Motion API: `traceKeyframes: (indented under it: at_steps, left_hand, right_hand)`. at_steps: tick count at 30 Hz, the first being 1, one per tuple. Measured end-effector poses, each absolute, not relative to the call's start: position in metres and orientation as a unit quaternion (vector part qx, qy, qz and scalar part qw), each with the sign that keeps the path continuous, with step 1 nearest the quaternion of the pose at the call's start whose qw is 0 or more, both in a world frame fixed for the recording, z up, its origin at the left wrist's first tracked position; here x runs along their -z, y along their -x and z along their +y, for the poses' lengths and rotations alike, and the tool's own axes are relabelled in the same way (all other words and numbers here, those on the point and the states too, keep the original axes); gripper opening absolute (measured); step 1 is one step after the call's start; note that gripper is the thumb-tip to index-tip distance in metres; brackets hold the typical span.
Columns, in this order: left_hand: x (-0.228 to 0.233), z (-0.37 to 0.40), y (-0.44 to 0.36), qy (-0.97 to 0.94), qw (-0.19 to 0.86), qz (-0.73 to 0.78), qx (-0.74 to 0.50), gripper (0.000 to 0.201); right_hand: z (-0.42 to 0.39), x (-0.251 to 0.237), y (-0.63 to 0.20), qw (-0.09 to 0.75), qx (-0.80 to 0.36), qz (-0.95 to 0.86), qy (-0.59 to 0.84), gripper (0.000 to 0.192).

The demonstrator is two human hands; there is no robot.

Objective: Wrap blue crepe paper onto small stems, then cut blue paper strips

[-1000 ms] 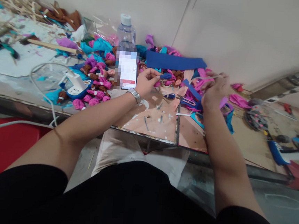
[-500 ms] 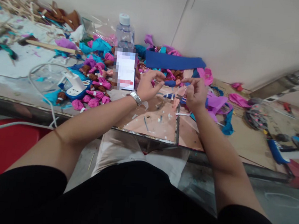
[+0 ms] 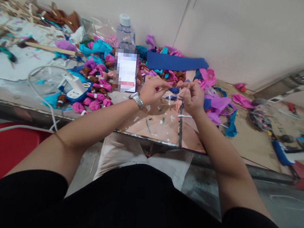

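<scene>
My left hand [image 3: 153, 90], with a metal watch [image 3: 136, 99] at the wrist, reaches over the work table with its thumb and fingers closed together. My right hand [image 3: 194, 97] faces it, fingers curled into a pinch. The two sets of fingertips nearly meet; whatever is between them is too small to make out. Just below the fingertips are a blue bundle [image 3: 173, 90] and a blue-and-white wrapped piece [image 3: 171, 98]. A strip of blue cloth [image 3: 176, 62] lies behind the hands.
A phone [image 3: 126, 71] stands left of my hands before a clear bottle [image 3: 126, 33]. Pink and brown cloth bundles [image 3: 94, 102] crowd around a blue power socket [image 3: 76, 92] with a white cable. Purple strips [image 3: 220, 103] lie on the right. A hammer [image 3: 51, 48] rests farther left.
My right hand has moved left and slightly down, bringing its fingertips close to those of my left hand. My left hand's fingers have drawn closer together.
</scene>
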State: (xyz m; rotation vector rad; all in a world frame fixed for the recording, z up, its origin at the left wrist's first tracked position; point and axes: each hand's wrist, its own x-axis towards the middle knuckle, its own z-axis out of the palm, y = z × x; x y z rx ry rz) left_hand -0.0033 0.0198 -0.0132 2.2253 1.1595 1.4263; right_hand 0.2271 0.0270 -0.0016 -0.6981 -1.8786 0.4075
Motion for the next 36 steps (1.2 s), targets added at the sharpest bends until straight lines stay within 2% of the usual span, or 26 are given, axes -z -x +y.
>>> traceKeyframes:
  at_steps: [7,14,27,36]
  left_hand:
    - [0.015,0.021,0.003,-0.775,0.133,0.380,-0.487,0.017]
    - [0.016,0.019,0.001,-0.805,0.126,0.373,-0.445,0.016]
    - [0.018,0.017,-0.002,-0.810,0.158,0.357,-0.437,0.023]
    - [0.020,0.017,-0.003,-0.816,0.149,0.360,-0.427,0.023]
  right_hand:
    - [0.025,0.002,-0.224,0.530,-0.170,-0.780,0.287,0.038]
    - [0.027,0.004,-0.224,0.516,-0.178,-0.776,0.318,0.043]
    - [0.024,0.010,-0.219,0.485,-0.179,-0.782,0.347,0.047]
    - [0.025,0.013,-0.217,0.506,-0.178,-0.765,0.356,0.046]
